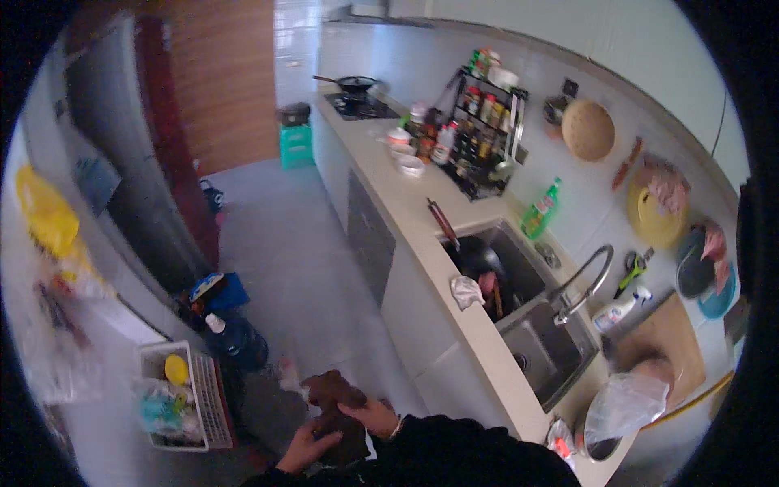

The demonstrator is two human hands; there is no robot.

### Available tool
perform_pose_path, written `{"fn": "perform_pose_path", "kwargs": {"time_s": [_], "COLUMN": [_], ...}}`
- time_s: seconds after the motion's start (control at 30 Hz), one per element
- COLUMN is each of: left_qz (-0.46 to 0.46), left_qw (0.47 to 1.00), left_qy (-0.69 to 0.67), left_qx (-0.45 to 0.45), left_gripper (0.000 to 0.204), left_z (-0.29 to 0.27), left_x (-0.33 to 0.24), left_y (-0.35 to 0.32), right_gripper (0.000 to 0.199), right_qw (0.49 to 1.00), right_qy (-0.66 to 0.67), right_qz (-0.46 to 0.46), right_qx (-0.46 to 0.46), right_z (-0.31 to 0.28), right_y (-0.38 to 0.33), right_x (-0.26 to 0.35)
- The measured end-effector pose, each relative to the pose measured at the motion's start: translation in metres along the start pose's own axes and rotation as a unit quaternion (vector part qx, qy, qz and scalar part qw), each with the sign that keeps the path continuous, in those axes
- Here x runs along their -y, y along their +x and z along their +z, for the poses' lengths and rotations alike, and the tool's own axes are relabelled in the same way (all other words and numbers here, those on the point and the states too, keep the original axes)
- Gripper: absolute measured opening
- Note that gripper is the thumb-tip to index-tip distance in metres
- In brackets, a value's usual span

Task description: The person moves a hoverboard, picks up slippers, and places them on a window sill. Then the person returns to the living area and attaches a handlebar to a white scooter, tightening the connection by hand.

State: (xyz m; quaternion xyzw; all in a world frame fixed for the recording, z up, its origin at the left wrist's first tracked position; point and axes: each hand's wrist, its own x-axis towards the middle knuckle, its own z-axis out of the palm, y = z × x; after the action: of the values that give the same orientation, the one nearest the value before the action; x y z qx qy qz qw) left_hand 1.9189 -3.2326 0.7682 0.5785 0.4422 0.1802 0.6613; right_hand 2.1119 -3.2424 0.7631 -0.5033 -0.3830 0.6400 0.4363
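Low in the head view, both my hands are on a limp brown cloth (329, 388), held in front of my body over the floor. My right hand (373, 416) grips its right side, thumb on top. Lower down and to the left, my left hand (311, 447) has its fingers closed on the cloth's lower part. The cloth is bunched and its lower end runs down toward my dark sleeve. Its exact kind is too blurred to make out.
On my right runs a counter with a double sink (527, 357), a pan inside, a crumpled white cloth (466, 292) and a curved faucet (596, 280). A spice rack (483, 130) stands farther back. To my left are a white basket (207, 398) and a large blue water bottle (242, 345).
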Motion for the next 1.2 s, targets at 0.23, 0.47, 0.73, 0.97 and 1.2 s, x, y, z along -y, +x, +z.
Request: {"fn": "perform_pose_path", "kwargs": {"time_s": [0.23, 0.47, 0.73, 0.97, 1.2], "left_qz": [-0.010, 0.079, 0.097, 0.059, 0.048], "left_qw": [0.980, 0.940, 0.980, 0.994, 0.928], "left_qy": [-0.128, 0.256, 0.078, -0.040, -0.361], "left_qx": [-0.155, -0.211, -0.155, -0.086, 0.075], "left_gripper": [0.040, 0.064, 0.093, 0.077, 0.058], "left_z": [-0.004, -0.017, -0.087, -0.235, -0.312], "left_x": [-0.047, -0.096, -0.126, -0.122, -0.147], "left_y": [0.108, 0.169, 0.281, 0.395, 0.487], "right_gripper": [0.046, 0.048, 0.045, 0.044, 0.045], "right_qw": [0.982, 0.982, 0.994, 0.967, 0.902], "right_qy": [0.149, 0.104, 0.084, -0.188, -0.350], "right_qz": [-0.058, -0.116, -0.051, -0.113, 0.051], "right_qx": [0.100, 0.103, 0.056, 0.127, 0.245], "right_z": [-0.080, -0.100, -0.106, -0.081, -0.099], "right_y": [0.101, 0.163, 0.284, 0.424, 0.515], "right_x": [0.009, 0.048, 0.095, 0.144, 0.224]}}
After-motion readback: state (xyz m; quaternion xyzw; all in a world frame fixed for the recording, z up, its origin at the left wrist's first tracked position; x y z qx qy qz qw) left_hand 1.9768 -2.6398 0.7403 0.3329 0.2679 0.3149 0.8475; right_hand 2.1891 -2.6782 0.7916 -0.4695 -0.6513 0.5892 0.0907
